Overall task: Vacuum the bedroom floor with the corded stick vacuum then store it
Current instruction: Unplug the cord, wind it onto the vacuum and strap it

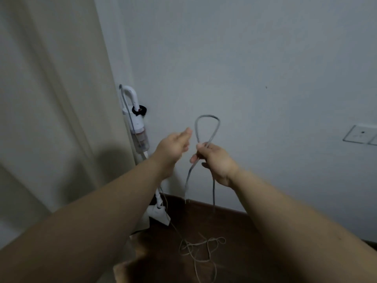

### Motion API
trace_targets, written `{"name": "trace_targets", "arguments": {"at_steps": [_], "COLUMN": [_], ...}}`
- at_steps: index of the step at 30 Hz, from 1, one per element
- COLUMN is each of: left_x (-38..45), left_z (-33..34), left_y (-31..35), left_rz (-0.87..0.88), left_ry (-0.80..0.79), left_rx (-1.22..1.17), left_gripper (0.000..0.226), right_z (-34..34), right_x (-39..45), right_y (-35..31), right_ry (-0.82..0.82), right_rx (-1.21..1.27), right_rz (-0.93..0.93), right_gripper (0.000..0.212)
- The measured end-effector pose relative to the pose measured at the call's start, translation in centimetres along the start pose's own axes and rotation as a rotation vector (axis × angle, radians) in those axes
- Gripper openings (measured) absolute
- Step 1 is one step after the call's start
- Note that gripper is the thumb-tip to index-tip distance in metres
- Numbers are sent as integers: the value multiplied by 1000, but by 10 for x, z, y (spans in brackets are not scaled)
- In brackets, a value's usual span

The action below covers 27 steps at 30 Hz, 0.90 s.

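While the stick vacuum (136,127) is standing upright in the corner between the curtain (57,99) and the wall (244,58), the storing step looks to be under way, with the cord (207,127) being coiled. The right hand (214,160) is gripping a loop of it, fingers curled tight, while the rest is trailing to a loose tangle on the dark floor (244,231). The left hand (175,146) is hovering just beside the loop, fingers straight and touching nothing; next it probably needs to gather more slack.

White stick vacuum (136,127) upright against wall; grey cord (207,127) looped (rest tangled on floor).
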<state>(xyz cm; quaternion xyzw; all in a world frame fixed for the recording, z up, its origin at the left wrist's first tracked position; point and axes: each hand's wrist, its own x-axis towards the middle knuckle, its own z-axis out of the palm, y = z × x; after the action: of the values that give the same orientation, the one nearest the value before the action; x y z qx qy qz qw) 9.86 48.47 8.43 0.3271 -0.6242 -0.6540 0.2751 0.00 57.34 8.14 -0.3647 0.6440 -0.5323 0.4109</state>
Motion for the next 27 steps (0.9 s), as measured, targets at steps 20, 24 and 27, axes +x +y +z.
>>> {"name": "trace_targets", "arguments": {"at_steps": [20, 24, 27], "left_x": [0, 0, -5], "left_z": [14, -15, -44], "left_y": [23, 32, 31], "left_rz": [97, 7, -43], "left_ry": [314, 378, 427], "left_rx": [-207, -392, -495], "left_gripper": [38, 41, 40], "right_z": [7, 14, -12], "right_x": [-20, -9, -3], "right_y": [72, 76, 83], "right_ry": [-434, -452, -468], "right_rx": [86, -133, -446], "right_rz": [397, 290, 300], "right_gripper": [85, 31, 23]}}
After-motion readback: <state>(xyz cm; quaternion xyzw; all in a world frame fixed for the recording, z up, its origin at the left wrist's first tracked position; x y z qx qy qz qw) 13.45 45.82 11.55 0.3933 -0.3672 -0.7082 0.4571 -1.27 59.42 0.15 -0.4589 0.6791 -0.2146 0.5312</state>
